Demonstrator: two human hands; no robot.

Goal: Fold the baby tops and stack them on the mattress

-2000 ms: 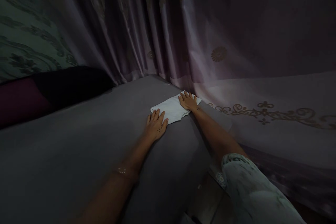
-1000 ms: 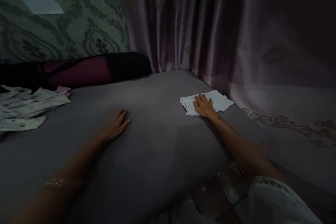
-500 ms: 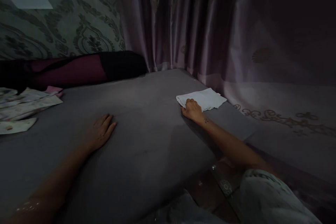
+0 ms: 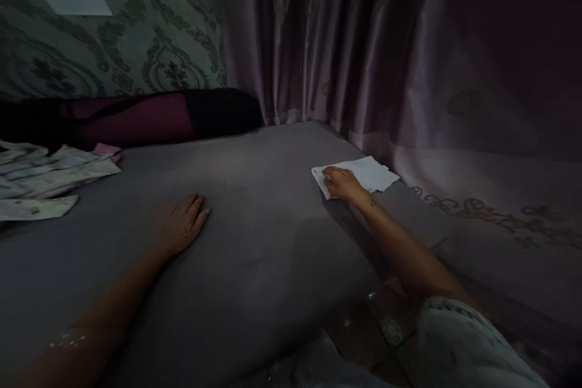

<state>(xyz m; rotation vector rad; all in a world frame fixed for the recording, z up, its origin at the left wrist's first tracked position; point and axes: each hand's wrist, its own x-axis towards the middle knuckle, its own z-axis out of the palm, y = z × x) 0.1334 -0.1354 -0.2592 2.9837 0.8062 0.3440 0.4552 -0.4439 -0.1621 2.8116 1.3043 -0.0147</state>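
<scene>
A white folded cloth (image 4: 375, 173) lies flat on the grey bed surface (image 4: 254, 224), near its right-hand edge. My right hand (image 4: 343, 183) rests on the cloth's left part, fingers slightly bent and apart, pressing on top rather than gripping. Some of its fingertips are hard to make out in the dim light. On the bare grey sheet to the left, my left hand (image 4: 185, 223) lies palm down with its fingers stretched out and nothing in it.
Patterned light-coloured clothes (image 4: 59, 176) are piled at the far left. A long maroon and black bolster (image 4: 145, 118) runs along the back wall. Purple curtains (image 4: 304, 42) hang behind and to the right. Dark floor tiles (image 4: 373, 327) show below the bed's edge.
My right hand has gone from a closed grip at the cloth's near-left edge to resting looser on top of it. The view has shifted slightly; my left hand stays flat.
</scene>
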